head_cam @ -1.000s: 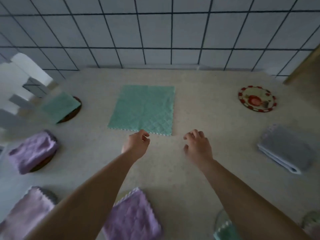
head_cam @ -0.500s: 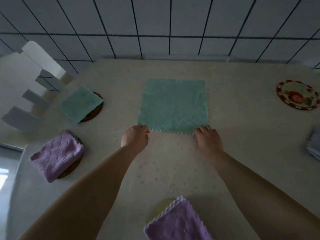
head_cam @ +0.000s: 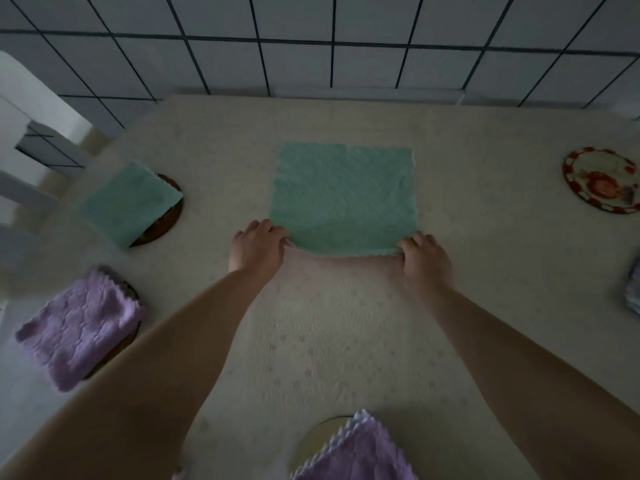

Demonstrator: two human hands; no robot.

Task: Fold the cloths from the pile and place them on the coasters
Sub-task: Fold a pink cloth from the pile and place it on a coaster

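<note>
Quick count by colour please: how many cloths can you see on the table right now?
Green cloths: 2, the flat one pinched by the left hand and right hand, and a folded one.
Purple cloths: 2, one at left, one at bottom.
Total: 4, not counting the unclear stack at the right edge.

A table covered by a pale cloth with faint star prints (head_cam: pixel 339 327) carries an open green cloth (head_cam: pixel 344 199) at its middle. Left lie a folded green cloth (head_cam: pixel 130 202) and a folded purple cloth (head_cam: pixel 78 327), each on a dark coaster. A red-rimmed coaster (head_cam: pixel 604 185) sits far right.
</note>
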